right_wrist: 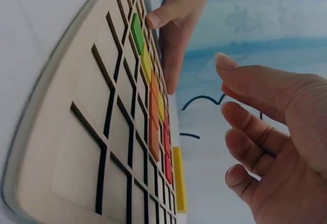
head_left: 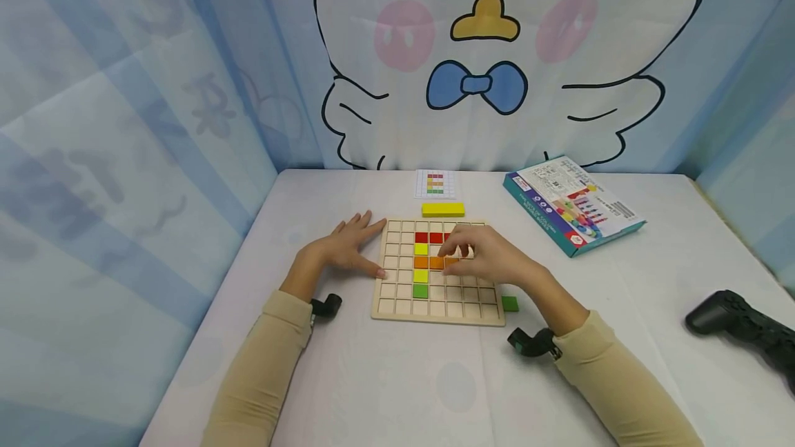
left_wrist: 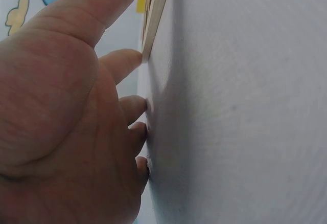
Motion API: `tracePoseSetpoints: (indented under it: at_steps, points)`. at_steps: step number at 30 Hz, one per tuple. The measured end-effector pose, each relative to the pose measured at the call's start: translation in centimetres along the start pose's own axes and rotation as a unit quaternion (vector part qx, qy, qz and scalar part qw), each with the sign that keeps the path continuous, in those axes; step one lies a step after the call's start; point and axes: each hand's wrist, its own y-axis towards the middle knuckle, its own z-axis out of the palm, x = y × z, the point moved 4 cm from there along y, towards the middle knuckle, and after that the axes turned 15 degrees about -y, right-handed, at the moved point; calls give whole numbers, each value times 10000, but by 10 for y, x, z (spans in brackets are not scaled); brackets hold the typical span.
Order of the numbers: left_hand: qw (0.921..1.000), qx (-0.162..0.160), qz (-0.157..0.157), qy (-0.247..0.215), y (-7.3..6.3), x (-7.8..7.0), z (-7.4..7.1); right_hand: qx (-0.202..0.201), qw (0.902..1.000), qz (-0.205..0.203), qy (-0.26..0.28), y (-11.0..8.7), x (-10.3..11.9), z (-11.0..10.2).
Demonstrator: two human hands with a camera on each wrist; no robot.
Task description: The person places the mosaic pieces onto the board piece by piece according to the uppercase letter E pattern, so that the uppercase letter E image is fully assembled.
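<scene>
A light wooden grid board (head_left: 385, 307) lies on the white table. Colored square tiles sit in its cells: a red tile (head_left: 421, 237) heads a red row, with a yellow tile (head_left: 421, 249), an orange row (head_left: 437, 263), another yellow tile (head_left: 420, 275) and a green tile (head_left: 420, 291) below. My left hand (head_left: 344, 245) touches the board's left side with spread thumb and index finger. Over the board hovers my right hand (head_left: 491, 257), fingers loosely bent, partly covering the red and orange rows. In the right wrist view nothing shows between its thumb and fingers.
Behind the board lie a yellow block (head_left: 443, 210) and a small printed pattern card (head_left: 436, 185). A flat box (head_left: 577, 209) is at the back right. Beside the board's right edge is a green piece (head_left: 509, 303). A black game controller (head_left: 739, 323) lies far right.
</scene>
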Motion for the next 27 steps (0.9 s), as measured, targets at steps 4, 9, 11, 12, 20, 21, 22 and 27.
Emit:
tracePoseSetpoints:
  at_steps: [4, 9, 11, 12, 20, 21, 22, 27]
  points:
    - [10000, 18, -8, -22, 0, 0, 0, 17, 9998, 194, 62, -6, -9, -9]
    - [10000, 22, -26, -23, -1, 1, 0, 10, 9994, 323, 95, -13, -23, -19]
    - [10000, 16, 1, -29, -1, 1, 0, -5, 9993, 358, 84, -17, -28, -22]
    - [10000, 17, 16, -36, 0, 0, 0, -1, 9992, 384, 76, -18, -30, -24]
    - [10000, 16, 36, -17, 1, -1, 1, 459, 9972, 590, 34, -30, -49, -35]
    - [10000, 7, 41, -21, 1, -1, 0, 571, 9964, 626, 50, -32, -51, -36]
    - [10000, 2, 38, -22, 1, -1, 0, 690, 9953, 671, 64, -34, -53, -38]
    - [10000, -8, 42, -33, -1, -1, 0, 1291, 9880, 849, -34, -45, -64, -44]
